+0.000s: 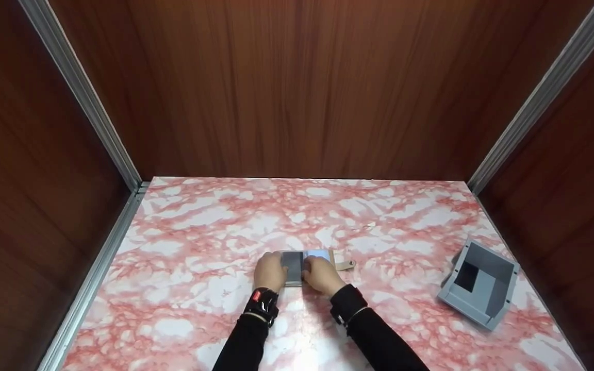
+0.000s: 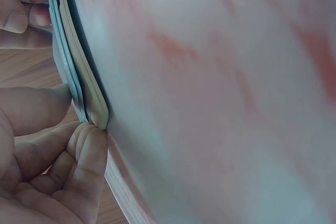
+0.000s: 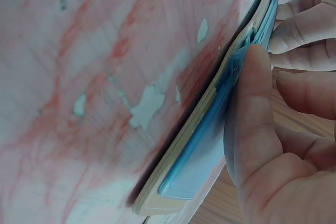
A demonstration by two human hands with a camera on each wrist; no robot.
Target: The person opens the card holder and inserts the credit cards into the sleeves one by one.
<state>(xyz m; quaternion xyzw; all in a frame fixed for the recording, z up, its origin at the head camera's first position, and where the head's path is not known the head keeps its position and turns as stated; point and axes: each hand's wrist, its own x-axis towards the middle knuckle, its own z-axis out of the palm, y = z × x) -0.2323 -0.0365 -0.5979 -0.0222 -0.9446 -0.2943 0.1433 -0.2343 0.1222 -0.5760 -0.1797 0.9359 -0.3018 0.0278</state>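
Note:
An open card holder [image 1: 293,269] with a beige cover and clear plastic sleeves lies on the table between the two hands. My left hand [image 1: 270,272] grips its left part; in the left wrist view the thumb [image 2: 39,108] presses on the sleeves while curled fingers [image 2: 86,166] hold the lower corner. At the middle fold, my right hand [image 1: 322,274] has its fingers curled at a clear sleeve [image 3: 197,156]. One finger [image 3: 256,98] lies against that sleeve in the right wrist view. A strap with a snap button [image 1: 347,265] sticks out to the right.
A grey open-topped bin [image 1: 482,283] stands tilted at the right side of the red-and-white marbled table [image 1: 199,226], with a dark flat piece [image 1: 466,276] inside. Brown wood-grain panels [image 1: 297,87] and metal rails [image 1: 91,98] enclose the back and sides.

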